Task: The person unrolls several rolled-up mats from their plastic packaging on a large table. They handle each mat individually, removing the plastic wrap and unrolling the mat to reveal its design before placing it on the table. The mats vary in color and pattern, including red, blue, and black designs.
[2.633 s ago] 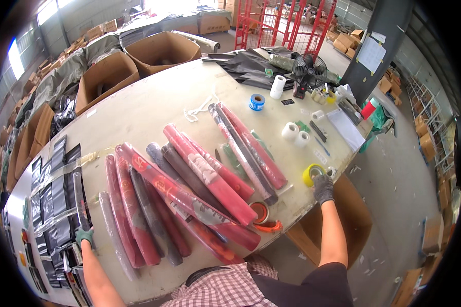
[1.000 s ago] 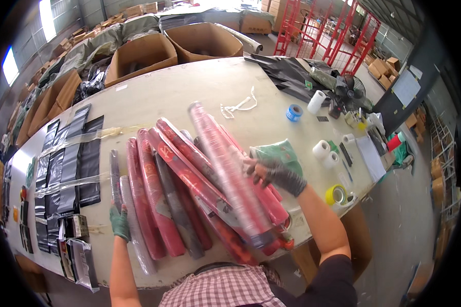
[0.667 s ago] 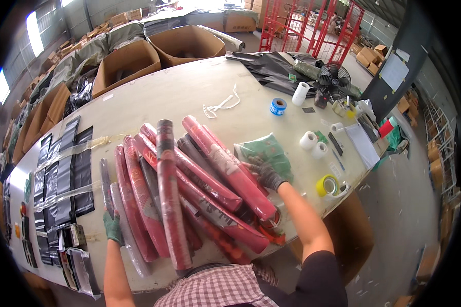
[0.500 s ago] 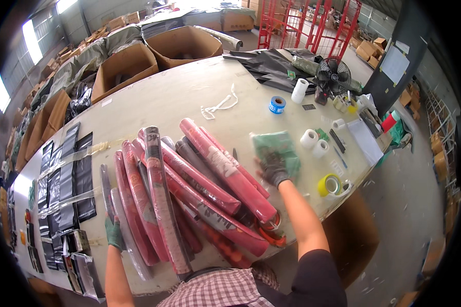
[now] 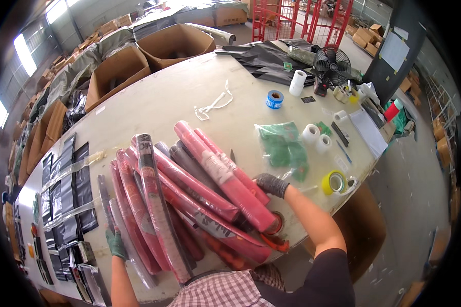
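Note:
Red and grey rolls in clear plastic film (image 5: 215,169) lie heaped on the table before me, some crossing others. My left hand (image 5: 116,243), in a green glove, is closed at the near end of a thin grey wrapped roll (image 5: 105,202) on the heap's left edge. In a dark grey glove, my right hand (image 5: 272,185) rests against the rightmost slim red roll (image 5: 235,166), fingers stretched toward it and fingertips partly hidden. Right of the heap lies a clear plastic bag with green contents (image 5: 281,148), apart from the hand.
Orange-handled scissors (image 5: 275,242) and a tape roll (image 5: 277,224) lie by the near edge. Yellow tape (image 5: 334,182), white rolls (image 5: 311,134), blue tape (image 5: 274,100) and a fan (image 5: 333,66) stand rightward. Black bags (image 5: 69,189) lie left; open cartons (image 5: 176,46) stand beyond the table.
My right hand has left the bag of green contents and moved left and nearer to the red rolls. The left hand stays beside the grey roll. The whole view has shifted slightly.

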{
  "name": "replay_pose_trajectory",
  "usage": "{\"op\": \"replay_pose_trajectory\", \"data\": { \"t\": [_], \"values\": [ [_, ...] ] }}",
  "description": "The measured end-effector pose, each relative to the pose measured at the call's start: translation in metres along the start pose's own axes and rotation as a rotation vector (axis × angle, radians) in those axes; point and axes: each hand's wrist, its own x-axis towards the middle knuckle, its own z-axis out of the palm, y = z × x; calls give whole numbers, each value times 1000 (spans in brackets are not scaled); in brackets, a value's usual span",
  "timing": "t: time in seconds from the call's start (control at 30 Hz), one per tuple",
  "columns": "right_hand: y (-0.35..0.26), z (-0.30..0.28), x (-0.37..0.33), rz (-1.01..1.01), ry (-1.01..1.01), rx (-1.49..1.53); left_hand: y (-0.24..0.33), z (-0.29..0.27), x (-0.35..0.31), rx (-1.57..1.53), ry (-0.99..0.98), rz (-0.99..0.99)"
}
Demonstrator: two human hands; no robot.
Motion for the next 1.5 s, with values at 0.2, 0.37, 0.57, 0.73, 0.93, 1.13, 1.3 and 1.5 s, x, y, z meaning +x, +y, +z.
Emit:
{"op": "replay_pose_trajectory", "data": {
  "t": [0.2,0.37,0.57,0.73,0.93,1.13,1.3,1.5],
  "values": [
    [-54,40,2,-107,-72,474,253,29,-74,16,75,746],
    [-80,64,40,-56,196,-410,407,131,-145,112,-782,1456],
    [-47,48,39,16,359,-790,410,189,-142,420,-980,1389],
    [-52,42,41,66,450,-637,401,181,-141,496,-877,1329],
    [-47,28,19,218,426,-724,382,156,-129,503,-790,1272],
    [-20,-32,31,218,548,-919,379,151,-140,476,-741,1144],
    [12,-89,49,357,608,-979,367,149,-144,451,-661,1115],
    [38,-114,39,572,830,-907,374,145,-145,603,-682,1142]
  ]
}}
